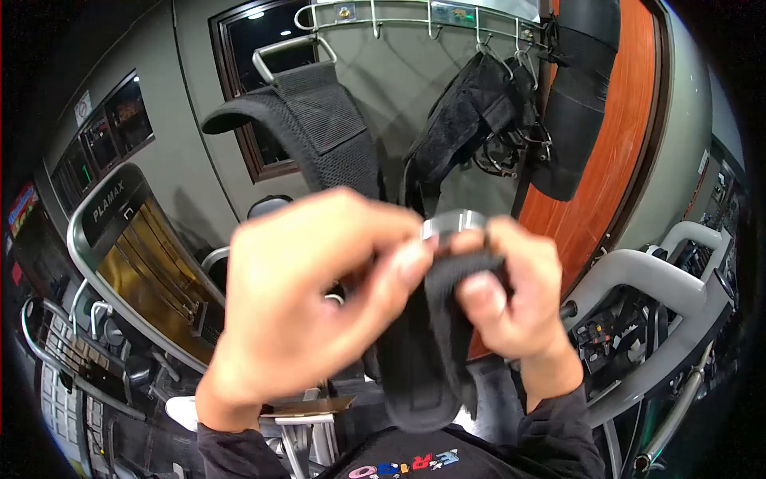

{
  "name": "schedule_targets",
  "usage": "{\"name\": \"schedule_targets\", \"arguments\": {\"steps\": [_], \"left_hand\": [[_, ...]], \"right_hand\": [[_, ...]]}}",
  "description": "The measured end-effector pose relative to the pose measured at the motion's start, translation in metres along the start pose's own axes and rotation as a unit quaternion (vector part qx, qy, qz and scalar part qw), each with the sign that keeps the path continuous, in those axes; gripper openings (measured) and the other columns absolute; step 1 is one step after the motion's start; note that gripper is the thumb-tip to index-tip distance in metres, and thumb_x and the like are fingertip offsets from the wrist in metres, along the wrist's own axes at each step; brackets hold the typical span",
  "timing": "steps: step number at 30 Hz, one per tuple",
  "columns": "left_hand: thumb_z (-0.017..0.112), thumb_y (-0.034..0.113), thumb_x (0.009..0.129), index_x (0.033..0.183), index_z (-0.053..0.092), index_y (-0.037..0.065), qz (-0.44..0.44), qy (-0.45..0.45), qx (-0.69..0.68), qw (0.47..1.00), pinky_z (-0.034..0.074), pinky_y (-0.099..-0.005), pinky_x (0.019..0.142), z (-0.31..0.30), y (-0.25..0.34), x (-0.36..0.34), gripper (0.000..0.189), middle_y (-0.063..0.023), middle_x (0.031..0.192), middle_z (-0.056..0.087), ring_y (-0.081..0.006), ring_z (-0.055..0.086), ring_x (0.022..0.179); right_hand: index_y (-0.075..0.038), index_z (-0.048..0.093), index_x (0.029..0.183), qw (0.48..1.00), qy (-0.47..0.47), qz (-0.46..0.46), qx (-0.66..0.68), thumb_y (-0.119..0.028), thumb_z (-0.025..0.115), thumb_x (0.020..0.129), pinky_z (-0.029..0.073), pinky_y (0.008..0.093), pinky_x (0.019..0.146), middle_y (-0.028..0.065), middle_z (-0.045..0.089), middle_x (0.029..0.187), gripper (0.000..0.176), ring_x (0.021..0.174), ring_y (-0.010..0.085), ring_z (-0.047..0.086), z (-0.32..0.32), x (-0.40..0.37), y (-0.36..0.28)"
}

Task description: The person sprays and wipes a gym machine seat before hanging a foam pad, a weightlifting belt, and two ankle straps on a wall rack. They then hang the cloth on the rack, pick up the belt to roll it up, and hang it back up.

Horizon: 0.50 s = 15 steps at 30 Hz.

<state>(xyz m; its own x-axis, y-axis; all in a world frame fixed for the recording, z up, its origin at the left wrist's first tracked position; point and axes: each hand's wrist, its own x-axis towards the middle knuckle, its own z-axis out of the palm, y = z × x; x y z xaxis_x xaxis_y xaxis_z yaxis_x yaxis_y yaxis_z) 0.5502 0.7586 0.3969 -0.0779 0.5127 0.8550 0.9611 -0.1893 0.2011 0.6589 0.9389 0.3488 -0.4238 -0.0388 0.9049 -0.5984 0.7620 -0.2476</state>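
Observation:
My right hand (523, 291) is closed around a black padded strap (427, 383), its thumb pressed on the strap and its fingers near a shiny metal buckle (453, 223). My left hand (303, 295), smeared by motion, pinches at the left end of that buckle with thumb and forefinger. The strap hangs in a loop below my hands, in front of my chest. Behind them rises a wide black mesh-covered belt (327, 136) with a metal loop at its top; whether it joins the strap is hidden by my hands.
A metal hook rack (403, 17) on the grey wall holds black straps (471, 112). A black padded roll (576, 104) hangs beside an orange-brown door (630, 136). A framed weight machine (120, 239) stands left, and grey machine arms (646, 283) reach in from the right.

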Motion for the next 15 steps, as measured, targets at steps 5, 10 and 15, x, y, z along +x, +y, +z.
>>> {"name": "schedule_targets", "arguments": {"steps": [5,10,15], "left_hand": [[0.063,0.021,0.100,0.113,0.070,0.001,-0.024,0.069,-0.011,0.997,0.035,-0.0157,0.059,0.011,-0.009,0.070,0.026,0.0066,0.082,0.060,0.0009,0.047,0.069],[0.062,0.026,0.100,0.128,0.063,0.003,0.036,0.137,0.032,0.989,0.043,-0.0159,0.067,0.028,-0.010,0.084,0.036,0.0013,0.103,0.064,-0.0013,0.054,0.082],[0.061,0.032,0.100,0.127,0.060,-0.001,0.026,0.073,-0.150,0.986,0.046,-0.0206,0.081,0.044,-0.014,0.101,0.043,-0.0018,0.106,0.065,-0.0056,0.057,0.093]], "right_hand": [[0.003,0.062,0.109,0.999,0.047,-0.017,0.004,-0.026,0.060,0.102,0.042,0.0208,0.077,-0.0011,0.061,0.094,0.030,0.087,0.0051,0.051,-0.032,0.071,0.028],[0.002,0.068,0.107,0.968,0.172,-0.100,-0.154,-0.017,0.071,0.095,0.047,0.0205,0.067,0.0001,0.067,0.087,0.023,0.074,0.0048,0.056,-0.054,0.106,0.033],[0.002,0.062,0.124,0.951,0.137,-0.189,-0.205,0.002,0.060,0.090,0.051,0.0258,0.068,0.0114,0.069,0.092,0.034,0.071,0.0130,0.062,-0.045,0.106,0.033]]}}
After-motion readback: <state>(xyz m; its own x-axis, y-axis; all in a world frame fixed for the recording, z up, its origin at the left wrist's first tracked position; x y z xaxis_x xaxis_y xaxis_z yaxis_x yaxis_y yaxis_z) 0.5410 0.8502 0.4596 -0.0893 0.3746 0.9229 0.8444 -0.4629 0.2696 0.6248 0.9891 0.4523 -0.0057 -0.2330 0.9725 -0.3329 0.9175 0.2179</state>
